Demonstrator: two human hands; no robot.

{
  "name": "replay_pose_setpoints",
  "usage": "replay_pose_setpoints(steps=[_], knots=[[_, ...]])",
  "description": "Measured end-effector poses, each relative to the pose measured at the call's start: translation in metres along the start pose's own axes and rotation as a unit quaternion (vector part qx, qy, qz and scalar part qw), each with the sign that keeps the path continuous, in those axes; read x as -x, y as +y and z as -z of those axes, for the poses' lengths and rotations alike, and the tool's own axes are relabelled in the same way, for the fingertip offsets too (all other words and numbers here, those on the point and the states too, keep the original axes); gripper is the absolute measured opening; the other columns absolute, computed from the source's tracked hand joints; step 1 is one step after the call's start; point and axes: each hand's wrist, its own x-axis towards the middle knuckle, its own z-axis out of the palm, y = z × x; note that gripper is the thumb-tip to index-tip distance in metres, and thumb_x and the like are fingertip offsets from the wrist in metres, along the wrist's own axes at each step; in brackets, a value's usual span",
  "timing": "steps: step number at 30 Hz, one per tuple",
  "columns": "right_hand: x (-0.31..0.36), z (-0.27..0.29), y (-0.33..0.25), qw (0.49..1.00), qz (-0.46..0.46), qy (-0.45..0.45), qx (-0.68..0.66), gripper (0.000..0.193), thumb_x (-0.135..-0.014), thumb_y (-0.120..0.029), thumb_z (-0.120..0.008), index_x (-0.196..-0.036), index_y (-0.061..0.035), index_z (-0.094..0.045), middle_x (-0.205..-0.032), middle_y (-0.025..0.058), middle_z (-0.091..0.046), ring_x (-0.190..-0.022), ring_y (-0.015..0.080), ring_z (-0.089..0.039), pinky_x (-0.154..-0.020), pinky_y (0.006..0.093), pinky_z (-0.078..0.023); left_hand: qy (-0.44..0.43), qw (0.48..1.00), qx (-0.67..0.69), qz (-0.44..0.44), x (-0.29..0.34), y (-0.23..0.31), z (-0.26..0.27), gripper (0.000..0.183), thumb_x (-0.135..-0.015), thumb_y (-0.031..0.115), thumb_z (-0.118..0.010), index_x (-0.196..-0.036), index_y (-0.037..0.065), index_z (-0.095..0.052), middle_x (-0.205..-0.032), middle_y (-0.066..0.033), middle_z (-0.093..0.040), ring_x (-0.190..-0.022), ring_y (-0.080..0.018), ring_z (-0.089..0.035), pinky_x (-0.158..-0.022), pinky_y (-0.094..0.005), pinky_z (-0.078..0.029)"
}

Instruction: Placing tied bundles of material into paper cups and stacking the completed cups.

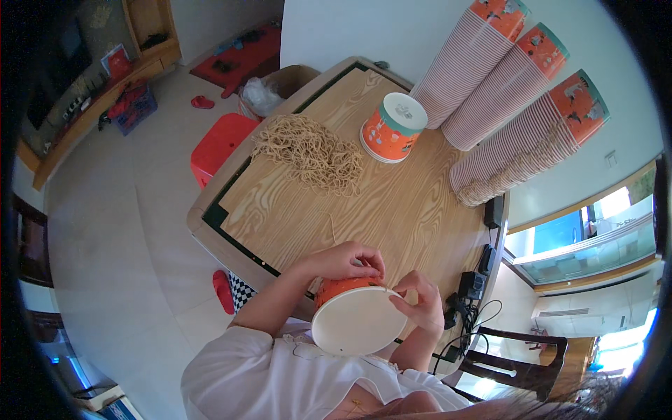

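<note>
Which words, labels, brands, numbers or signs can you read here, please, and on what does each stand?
No word or number reads clearly.
Upturned bucket: grey marks on its base, too small to read.
Bucket stacks: printed pictures; any lettering is too small.
Held bucket: no readable text on its white inside.
Red card at upper left: too blurred.

The left forearm (pixel 278 302) is angled up and rightward from a bent elbow, and the left hand (pixel 352 260) is turned with its back upward, its fingers curled and their tips partly hidden. The right forearm (pixel 418 343) is raised more steeply, and the right hand (pixel 423 302) is turned inward, with the thumb and forefinger brought close together. The hands are held near each other, apart; whether either grip is closed cannot be made out.
</note>
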Motion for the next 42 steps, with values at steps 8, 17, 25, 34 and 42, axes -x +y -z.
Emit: replay_pose_setpoints(steps=[8, 17, 25, 34, 42], knots=[[0.005, 0.002, -0.025, 0.997, 0.074, 0.004, 0.038, 0.019, -0.064, 0.003, -0.07, -0.079, -0.0027, -0.061, -0.072, 0.0078, -0.057, -0.066, 0.019, -0.058, -0.057, 0.0277, -0.045, -0.053, 0.989, 0.003, -0.135, 0.006, 0.014, 0.003, 0.018, -0.081, 0.013, -0.061, -0.098, 0.005, -0.062, -0.099, -0.0096, -0.062, -0.095, -0.0198, -0.058, -0.083, -0.0329, -0.045], [0.008, 0.001, -0.028, 0.997, 0.068, 0.005, 0.043, 0.021, -0.064, 0.005, -0.068, -0.083, -0.0024, -0.06, -0.072, 0.008, -0.056, -0.065, 0.019, -0.057, -0.057, 0.0268, -0.046, -0.082, 0.989, 0.01, -0.122, 0.001, 0.012, 0.008, 0.013, -0.084, 0.013, -0.058, -0.09, 0.001, -0.057, -0.091, -0.0073, -0.062, -0.087, -0.0148, -0.058, -0.078, -0.0286, -0.045], [0.002, -0.001, -0.034, 0.997, -0.032, -0.01, 0.064, 0.036, -0.068, 0.003, -0.064, -0.104, -0.0015, -0.059, -0.07, 0.006, -0.052, -0.064, 0.0157, -0.052, -0.059, 0.0255, -0.043, -0.064, 0.996, 0.017, -0.063, 0.0, 0.02, -0.001, 0.017, -0.088, 0.02, -0.054, -0.092, 0.003, -0.055, -0.091, -0.0055, -0.061, -0.088, -0.0133, -0.057, -0.078, -0.0279, -0.045], [-0.002, -0.005, -0.023, 0.996, -0.021, -0.043, 0.075, 0.037, -0.065, 0.005, -0.064, -0.102, -0.0039, -0.062, -0.07, 0.0046, -0.053, -0.063, 0.0144, -0.052, -0.06, 0.0254, -0.042, -0.032, 0.999, -0.004, -0.009, 0.0, -0.001, 0.002, 0.016, -0.084, 0.017, -0.057, -0.091, 0.003, -0.056, -0.086, -0.0053, -0.061, -0.084, -0.0131, -0.058, -0.077, -0.0277, -0.045], [0.001, 0.0, -0.021, 0.997, -0.025, -0.047, 0.062, 0.029, -0.067, 0.004, -0.064, -0.094, -0.003, -0.065, -0.072, 0.0057, -0.054, -0.064, 0.0147, -0.053, -0.059, 0.0251, -0.043, -0.043, 0.997, 0.044, -0.038, -0.003, -0.009, 0.006, 0.021, -0.081, 0.018, -0.062, -0.097, 0.005, -0.058, -0.091, -0.0035, -0.061, -0.087, -0.0122, -0.057, -0.08, -0.0282, -0.045]])
